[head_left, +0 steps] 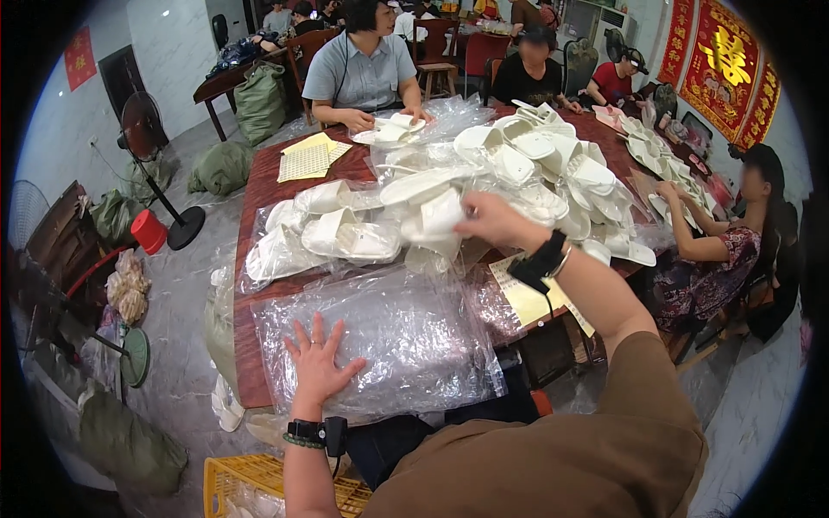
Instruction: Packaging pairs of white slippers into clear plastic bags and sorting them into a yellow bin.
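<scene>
The wooden table carries a heap of white slippers. A stack of clear plastic bags lies under the left hand, fingers spread flat, apparently pinning it. The right hand pinches one white slipper at its fingertips, lifted just clear of the heap beyond.

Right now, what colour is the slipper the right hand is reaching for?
White; the slipper at the right hand shows best in the head view.
</scene>
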`<action>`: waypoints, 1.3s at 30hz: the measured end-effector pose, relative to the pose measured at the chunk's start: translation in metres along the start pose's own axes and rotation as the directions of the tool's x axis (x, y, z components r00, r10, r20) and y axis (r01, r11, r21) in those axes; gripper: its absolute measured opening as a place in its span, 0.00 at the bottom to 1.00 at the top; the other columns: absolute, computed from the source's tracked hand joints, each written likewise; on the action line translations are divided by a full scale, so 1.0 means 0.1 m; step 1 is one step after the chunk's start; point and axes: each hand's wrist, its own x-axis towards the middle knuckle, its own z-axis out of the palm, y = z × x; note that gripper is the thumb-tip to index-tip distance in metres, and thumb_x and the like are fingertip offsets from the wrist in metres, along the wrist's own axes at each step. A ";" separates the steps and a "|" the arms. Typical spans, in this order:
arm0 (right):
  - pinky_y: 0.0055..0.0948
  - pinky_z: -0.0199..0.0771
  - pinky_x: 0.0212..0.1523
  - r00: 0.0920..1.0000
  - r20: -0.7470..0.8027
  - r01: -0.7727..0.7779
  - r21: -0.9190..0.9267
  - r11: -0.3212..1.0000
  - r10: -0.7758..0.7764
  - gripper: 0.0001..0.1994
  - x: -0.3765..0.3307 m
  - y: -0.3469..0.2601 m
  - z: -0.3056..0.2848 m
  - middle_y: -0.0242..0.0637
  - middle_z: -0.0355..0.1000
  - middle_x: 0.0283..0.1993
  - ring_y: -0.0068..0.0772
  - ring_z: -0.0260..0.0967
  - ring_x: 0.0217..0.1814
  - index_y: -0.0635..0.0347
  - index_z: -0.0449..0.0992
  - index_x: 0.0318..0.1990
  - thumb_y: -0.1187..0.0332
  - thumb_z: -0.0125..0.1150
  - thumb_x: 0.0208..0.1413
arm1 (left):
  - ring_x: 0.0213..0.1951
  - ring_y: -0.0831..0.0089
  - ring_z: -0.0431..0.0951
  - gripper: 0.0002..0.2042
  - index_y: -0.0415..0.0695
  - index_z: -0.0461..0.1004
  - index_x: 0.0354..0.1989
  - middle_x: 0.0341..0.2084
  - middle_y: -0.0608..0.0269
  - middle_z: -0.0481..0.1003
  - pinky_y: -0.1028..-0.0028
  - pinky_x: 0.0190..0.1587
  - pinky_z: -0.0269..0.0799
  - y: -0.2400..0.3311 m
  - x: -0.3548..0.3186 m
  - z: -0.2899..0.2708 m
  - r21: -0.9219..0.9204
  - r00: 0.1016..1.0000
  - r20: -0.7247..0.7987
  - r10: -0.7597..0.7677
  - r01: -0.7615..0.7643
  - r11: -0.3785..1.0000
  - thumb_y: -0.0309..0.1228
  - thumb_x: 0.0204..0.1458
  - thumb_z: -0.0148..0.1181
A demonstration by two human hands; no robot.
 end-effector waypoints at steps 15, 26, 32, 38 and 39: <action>0.16 0.67 0.27 0.982 -0.027 0.163 0.612 0.774 -0.186 0.17 -0.32 -1.57 -0.78 0.28 0.76 0.38 0.13 0.69 0.29 0.62 0.79 0.42 0.56 0.65 0.59 | 0.74 0.41 0.35 0.35 0.56 0.52 0.74 0.74 0.52 0.45 0.39 0.69 0.23 -0.29 0.15 0.07 -0.363 0.999 -0.013 -0.029 0.023 0.932 0.54 0.60 0.50; 0.41 0.75 0.41 0.855 0.096 0.482 0.215 0.849 -0.510 0.14 -0.93 -1.87 1.91 0.48 0.68 0.43 0.51 0.69 0.46 0.67 0.70 0.41 0.69 0.63 0.50 | 0.68 0.55 0.60 0.36 0.57 0.41 0.76 0.73 0.53 0.49 0.61 0.69 0.54 -0.60 0.04 -0.26 -0.927 0.979 0.138 -0.148 0.074 -0.369 0.62 0.64 0.32; 0.42 0.76 0.43 0.837 0.066 0.542 0.033 0.840 -0.543 0.15 -1.00 -1.81 2.18 0.50 0.68 0.43 0.51 0.70 0.44 0.69 0.70 0.42 0.72 0.62 0.47 | 0.70 0.59 0.59 0.28 0.46 0.56 0.72 0.70 0.54 0.58 0.64 0.69 0.51 -0.46 0.11 -0.76 -0.834 0.971 -0.134 -0.196 -0.004 0.551 0.40 0.65 0.51; 0.43 0.75 0.43 0.777 0.210 0.494 0.378 0.783 -0.593 0.14 -1.14 -1.84 1.79 0.47 0.67 0.49 0.51 0.70 0.47 0.66 0.68 0.46 0.71 0.60 0.54 | 0.73 0.60 0.53 0.27 0.43 0.61 0.69 0.70 0.50 0.57 0.63 0.72 0.43 -0.32 0.20 -0.38 -0.717 0.989 -0.147 -0.016 -0.095 0.691 0.33 0.61 0.56; 0.43 0.75 0.43 0.755 0.186 0.486 0.485 0.727 -0.629 0.13 -1.19 -1.85 1.64 0.47 0.68 0.49 0.51 0.71 0.47 0.66 0.69 0.44 0.69 0.60 0.55 | 0.73 0.60 0.53 0.27 0.43 0.61 0.69 0.70 0.50 0.57 0.63 0.72 0.43 -0.41 0.21 -0.20 -0.719 0.990 -0.144 -0.007 -0.100 0.688 0.33 0.61 0.56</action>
